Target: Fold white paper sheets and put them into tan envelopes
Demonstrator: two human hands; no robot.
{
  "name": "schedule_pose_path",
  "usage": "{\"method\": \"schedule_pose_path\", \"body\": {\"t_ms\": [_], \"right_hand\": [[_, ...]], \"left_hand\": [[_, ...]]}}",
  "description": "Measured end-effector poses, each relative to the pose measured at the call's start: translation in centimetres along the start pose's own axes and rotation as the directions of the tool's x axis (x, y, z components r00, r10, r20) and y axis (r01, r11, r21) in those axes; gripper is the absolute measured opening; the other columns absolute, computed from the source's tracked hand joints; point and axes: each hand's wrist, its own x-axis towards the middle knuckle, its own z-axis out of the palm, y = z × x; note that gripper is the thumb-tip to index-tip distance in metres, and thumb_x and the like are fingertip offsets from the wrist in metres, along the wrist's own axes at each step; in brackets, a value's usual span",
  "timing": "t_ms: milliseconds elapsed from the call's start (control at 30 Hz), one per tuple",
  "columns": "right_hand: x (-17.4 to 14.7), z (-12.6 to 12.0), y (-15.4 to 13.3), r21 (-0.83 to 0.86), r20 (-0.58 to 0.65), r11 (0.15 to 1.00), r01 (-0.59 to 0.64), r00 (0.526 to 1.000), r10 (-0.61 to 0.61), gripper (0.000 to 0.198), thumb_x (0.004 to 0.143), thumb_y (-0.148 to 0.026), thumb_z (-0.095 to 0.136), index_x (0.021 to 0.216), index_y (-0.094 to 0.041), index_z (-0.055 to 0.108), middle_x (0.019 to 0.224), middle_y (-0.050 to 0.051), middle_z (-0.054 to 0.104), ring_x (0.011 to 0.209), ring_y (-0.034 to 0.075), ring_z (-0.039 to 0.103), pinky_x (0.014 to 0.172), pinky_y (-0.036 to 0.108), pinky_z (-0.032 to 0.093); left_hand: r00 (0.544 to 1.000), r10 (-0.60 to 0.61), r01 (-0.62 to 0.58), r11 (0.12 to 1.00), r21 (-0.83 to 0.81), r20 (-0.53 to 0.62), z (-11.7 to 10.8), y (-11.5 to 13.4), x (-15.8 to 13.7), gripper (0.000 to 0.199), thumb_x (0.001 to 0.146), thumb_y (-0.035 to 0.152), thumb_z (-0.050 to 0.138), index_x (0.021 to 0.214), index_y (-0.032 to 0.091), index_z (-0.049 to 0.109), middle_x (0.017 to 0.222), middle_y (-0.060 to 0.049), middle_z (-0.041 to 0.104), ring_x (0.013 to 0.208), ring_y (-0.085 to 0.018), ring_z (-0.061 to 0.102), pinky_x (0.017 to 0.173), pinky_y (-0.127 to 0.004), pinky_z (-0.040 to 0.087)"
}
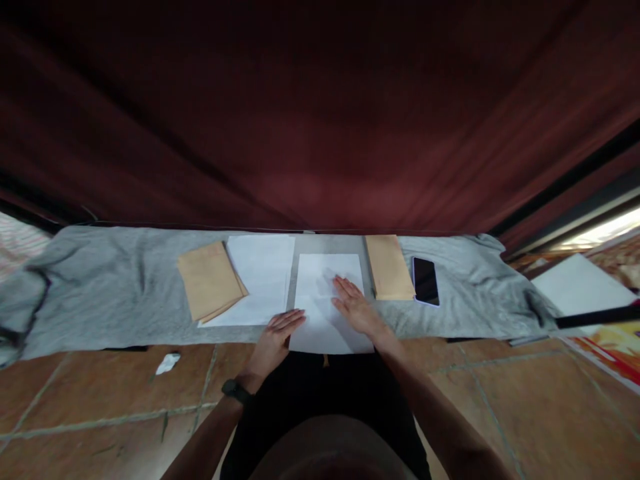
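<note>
A white sheet of paper point(320, 327) lies in front of me, its near edge reaching my lap. My right hand point(354, 307) rests flat on its right half, fingers stretched out. At the sheet's left edge lies my left hand point(280, 333), palm down with fingers extended, its fingertips touching the paper. Left of it is a stack of white paper point(263, 273), partly covered by several brown envelopes point(210, 277). More brown envelopes point(390, 267) sit in a neat pile to the right of the sheet.
A phone point(426, 281) lies right of the envelope pile. Grey cloth point(125, 287) covers the long narrow table. Behind it hangs a dark red curtain point(320, 133). A crumpled white scrap point(167, 363) is on the tiled floor point(90, 380); a white panel point(583, 283) stands at far right.
</note>
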Motion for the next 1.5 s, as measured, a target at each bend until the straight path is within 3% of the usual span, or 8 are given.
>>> {"method": "schedule_pose_path", "body": {"t_ms": [133, 267, 567, 700, 867, 1067, 1300, 1500], "right_hand": [[3.0, 3.5, 0.4, -0.211, -0.032, 0.977, -0.038, 0.999, 0.032, 0.056, 0.105, -0.038, 0.038, 0.154, -0.011, 0.035, 0.161, 0.013, 0.032, 0.150, 0.025, 0.029, 0.124, 0.046, 0.022], [4.8, 3.7, 2.8, -0.312, -0.116, 0.945, -0.101, 0.991, 0.067, 0.057, 0.105, -0.041, 0.037, 0.154, -0.011, 0.035, 0.160, 0.014, 0.033, 0.149, 0.026, 0.032, 0.123, 0.046, 0.023], [7.8, 3.3, 4.5, -0.229, -0.300, 0.916, -0.329, 0.919, 0.255, 0.060, 0.104, -0.041, 0.036, 0.148, -0.001, 0.042, 0.156, 0.024, 0.038, 0.147, 0.034, 0.034, 0.119, 0.053, 0.030], [5.5, 3.0, 4.1, -0.034, -0.291, 0.966, -0.257, 0.927, 0.236, 0.053, 0.103, -0.032, 0.036, 0.147, -0.005, 0.045, 0.154, 0.022, 0.042, 0.146, 0.030, 0.036, 0.118, 0.052, 0.034], [-2.9, 1.6, 4.8, 0.262, -0.208, 0.965, -0.018, 0.975, 0.075, 0.054, 0.095, -0.011, 0.034, 0.143, -0.024, 0.053, 0.148, 0.007, 0.054, 0.138, 0.019, 0.049, 0.118, 0.044, 0.040], [-10.5, -1.3, 4.8, 0.214, -0.087, 0.975, 0.055, 0.996, -0.037, 0.060, 0.086, -0.005, 0.043, 0.139, -0.029, 0.057, 0.144, 0.004, 0.058, 0.139, 0.020, 0.048, 0.120, 0.052, 0.033], [-9.9, -1.6, 3.1, 0.215, -0.112, 0.976, -0.035, 0.992, 0.060, 0.028, 0.099, -0.031, 0.050, 0.117, -0.029, 0.071, 0.122, 0.005, 0.072, 0.117, 0.024, 0.063, 0.107, 0.049, 0.045], [-7.1, -0.7, 2.3, 0.248, -0.204, 0.926, -0.286, 0.919, 0.338, 0.044, 0.100, -0.052, 0.042, 0.088, -0.020, 0.070, 0.087, 0.009, 0.072, 0.087, 0.025, 0.067, 0.084, 0.037, 0.052]], "left_hand": [[1.000, -0.014, 0.012, 0.999, 0.050, 0.022, 0.3, 0.1, -0.3, 0.064, 0.081, -0.005, 0.043, 0.136, 0.023, 0.059, 0.142, -0.006, 0.060, 0.134, -0.022, 0.053, 0.110, -0.048, 0.044], [0.999, -0.015, 0.013, 0.997, 0.071, 0.031, 0.3, 0.3, -0.4, 0.068, 0.078, -0.006, 0.041, 0.137, 0.024, 0.058, 0.142, -0.005, 0.060, 0.134, -0.021, 0.053, 0.110, -0.048, 0.045], [0.999, -0.024, 0.022, 0.998, 0.063, 0.025, 0.2, 0.3, -0.4, 0.066, 0.079, -0.003, 0.043, 0.138, 0.022, 0.058, 0.142, -0.007, 0.060, 0.134, -0.022, 0.054, 0.110, -0.049, 0.045], [1.000, -0.023, 0.022, 0.999, 0.035, 0.018, 0.0, 0.5, -0.1, 0.066, 0.078, -0.005, 0.043, 0.136, 0.024, 0.059, 0.141, -0.006, 0.061, 0.132, -0.022, 0.055, 0.110, -0.049, 0.046], [1.000, -0.017, 0.018, 1.000, -0.016, 0.021, -0.3, 0.3, 0.2, 0.070, 0.076, -0.008, 0.042, 0.133, 0.028, 0.062, 0.138, -0.004, 0.063, 0.131, -0.020, 0.056, 0.110, -0.048, 0.045], [0.995, -0.069, 0.058, 0.989, -0.134, -0.076, 0.0, -0.6, 0.4, 0.029, 0.092, 0.014, 0.053, 0.113, 0.025, 0.071, 0.124, -0.004, 0.071, 0.120, -0.021, 0.063, 0.106, -0.045, 0.048], [0.949, -0.297, 0.267, 0.936, -0.230, -0.106, -0.2, 0.4, 1.1, 0.026, 0.095, 0.041, 0.055, 0.092, 0.022, 0.073, 0.096, -0.006, 0.075, 0.097, -0.022, 0.068, 0.092, -0.038, 0.052], [0.842, -0.514, 0.454, 0.839, -0.299, -0.164, 0.1, 1.4, 2.8, 0.035, 0.093, 0.048, 0.052, 0.082, 0.019, 0.067, 0.081, -0.003, 0.070, 0.078, -0.018, 0.064, 0.073, -0.029, 0.050]]}}
